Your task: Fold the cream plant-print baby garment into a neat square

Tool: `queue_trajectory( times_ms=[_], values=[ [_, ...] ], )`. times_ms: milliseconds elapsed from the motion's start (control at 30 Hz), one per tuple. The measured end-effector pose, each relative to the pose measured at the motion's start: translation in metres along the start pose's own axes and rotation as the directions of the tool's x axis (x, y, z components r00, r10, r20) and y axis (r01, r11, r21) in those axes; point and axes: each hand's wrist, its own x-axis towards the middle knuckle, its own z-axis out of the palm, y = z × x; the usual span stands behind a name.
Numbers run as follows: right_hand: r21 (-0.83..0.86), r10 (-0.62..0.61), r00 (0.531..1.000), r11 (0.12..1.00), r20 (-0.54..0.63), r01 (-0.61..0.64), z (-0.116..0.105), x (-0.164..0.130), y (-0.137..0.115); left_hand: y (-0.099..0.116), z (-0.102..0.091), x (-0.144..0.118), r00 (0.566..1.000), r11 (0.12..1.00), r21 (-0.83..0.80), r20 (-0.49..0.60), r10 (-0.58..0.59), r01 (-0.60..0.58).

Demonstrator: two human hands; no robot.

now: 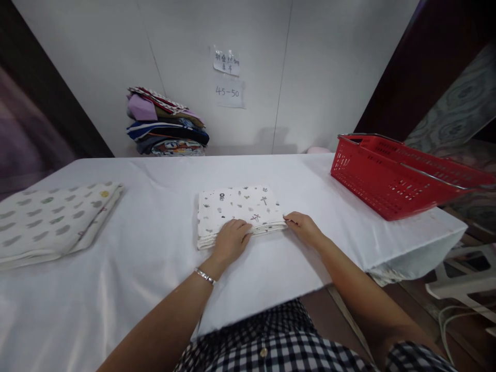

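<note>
A white folded cloth (236,206) printed with small grey, green and red figures lies on the table in front of me, its stacked layers showing along the near edge. My left hand (232,240), with a silver bracelet on the wrist, rests over that near edge, fingers on top and thumb at the layers. At the near right corner, my right hand (304,226) pinches the layers between thumb and fingers. Part of the cloth's front edge is hidden under my left hand.
A second folded white cloth (50,219) with grey spots lies at the left. Against the wall sits a stack of folded fabrics (168,126). A red plastic basket (372,175) stands at the right end of the white-covered table (155,289). A white stool (465,279) is at lower right.
</note>
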Motion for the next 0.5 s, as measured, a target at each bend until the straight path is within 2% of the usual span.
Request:
queue_trajectory(
  times_ms=[100, 200, 367, 500],
  values=[
    [-0.152, -0.058, 0.998, 0.987, 0.009, 0.059, -0.002, 0.0, -0.003, 0.0, 0.001, 0.0, 1.0, 1.0, -0.002, 0.002, 0.001, -0.001],
    [-0.223, -0.048, 0.998, 0.974, -0.035, 0.039, -0.003, -0.003, -0.006, -0.001, 0.0, 0.0, 1.0, 1.0, -0.002, 0.007, -0.008, 0.008],
    [-0.181, 0.011, 1.0, 0.983, -0.017, -0.014, -0.002, -0.01, -0.008, 0.004, -0.002, -0.001, 0.999, 0.999, 0.037, 0.014, -0.032, 0.031],
    [-0.12, 0.005, 0.998, 0.993, -0.066, -0.013, 0.002, -0.011, -0.007, 0.02, 0.0, 0.009, 1.0, 0.998, 0.07, 0.015, -0.001, 0.0]
  ],
)
